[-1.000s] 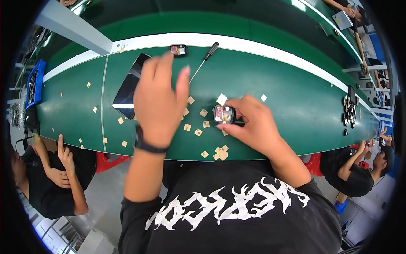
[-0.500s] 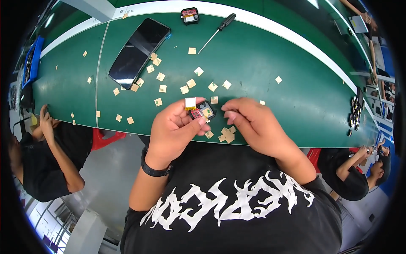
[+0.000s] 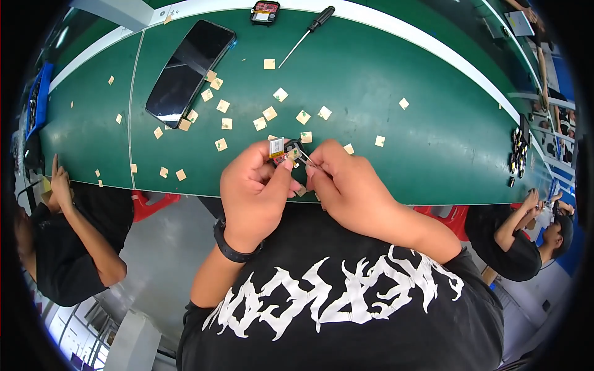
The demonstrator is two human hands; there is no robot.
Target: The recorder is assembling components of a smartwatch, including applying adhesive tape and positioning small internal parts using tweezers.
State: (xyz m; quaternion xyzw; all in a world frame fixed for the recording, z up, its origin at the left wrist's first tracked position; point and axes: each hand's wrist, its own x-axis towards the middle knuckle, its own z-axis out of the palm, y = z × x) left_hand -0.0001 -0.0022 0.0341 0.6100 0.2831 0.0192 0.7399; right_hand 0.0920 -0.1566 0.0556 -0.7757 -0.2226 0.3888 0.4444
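Note:
My left hand [image 3: 255, 191] grips a small black device housing [image 3: 291, 148] with a red circuit board inside. A silver pouch battery with a yellow edge [image 3: 276, 146] stands out past the fingers, beside the housing. A tan square of backing paper lies on the housing near my left thumb. My right hand [image 3: 346, 182] is closed in a pinch right beside the housing. Between its fingertips is a thin metal tool that looks like tweezers [image 3: 305, 156], its tip at the housing. The fingers partly hide the tool and the housing's lower side.
Tan adhesive squares [image 3: 269, 113] are scattered over the green table [image 3: 445, 142]. A black phone [image 3: 192, 71], a screwdriver [image 3: 318, 21] and another open housing [image 3: 265, 12] lie at the far side. Small black parts [image 3: 518, 157] are piled at right. People sit on both sides.
My right hand has moved left to the housing, and a thin metal tool now shows in its pinch. The battery has tilted in my left hand. The whole view has shifted slightly.

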